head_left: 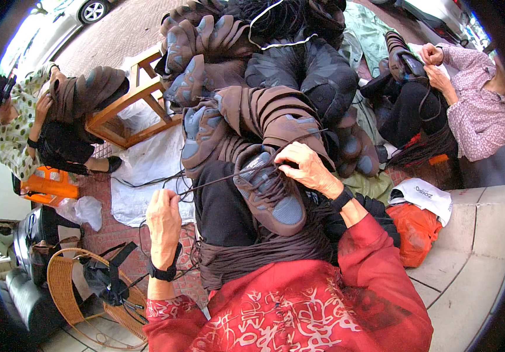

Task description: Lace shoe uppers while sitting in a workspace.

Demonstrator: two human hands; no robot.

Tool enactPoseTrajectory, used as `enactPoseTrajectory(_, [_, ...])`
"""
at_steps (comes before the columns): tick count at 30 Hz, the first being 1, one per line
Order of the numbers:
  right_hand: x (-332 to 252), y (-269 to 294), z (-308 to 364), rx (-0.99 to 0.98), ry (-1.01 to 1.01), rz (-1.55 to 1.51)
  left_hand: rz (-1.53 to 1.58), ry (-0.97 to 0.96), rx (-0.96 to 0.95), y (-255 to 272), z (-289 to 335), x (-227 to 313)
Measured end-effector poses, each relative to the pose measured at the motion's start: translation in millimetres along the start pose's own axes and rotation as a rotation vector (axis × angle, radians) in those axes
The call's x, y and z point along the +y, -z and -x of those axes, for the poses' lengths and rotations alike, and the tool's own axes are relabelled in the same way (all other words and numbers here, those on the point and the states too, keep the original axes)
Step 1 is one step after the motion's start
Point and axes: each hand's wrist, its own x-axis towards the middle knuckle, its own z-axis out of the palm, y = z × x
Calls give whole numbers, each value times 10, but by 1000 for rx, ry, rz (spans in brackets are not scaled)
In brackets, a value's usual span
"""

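A brown and grey-blue shoe upper (286, 212) rests on my lap, toe towards me, with dark lace crossed through its front. A dark shoelace (217, 181) stretches from the upper out to the left. Its left stretch runs to my left hand (163, 218), whose fingers are closed on it. At the top of the upper, my right hand (308, 168) pinches lace beside the eyelets; the fingertips are partly hidden. Below the upper, a thick bundle of dark brown laces (252, 261) lies across my lap.
Stacks of brown shoe uppers (264, 111) and black ones (305, 67) pile up ahead. A wooden stool frame (147, 108) stands left of them. Two people sit at either side, each handling uppers. An orange bag (414, 232) with a white cap (425, 199) lies right; a wicker chair (67, 287), lower left.
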Motion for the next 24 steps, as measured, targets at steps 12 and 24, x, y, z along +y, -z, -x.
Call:
enactPoseTrajectory(12, [-195, -55, 35, -58, 89, 177, 140, -69, -156, -256, -22, 210])
enactPoseTrajectory(24, [-182, -204, 113, 172, -178, -16, 408, -126, -208, -833, -374, 456])
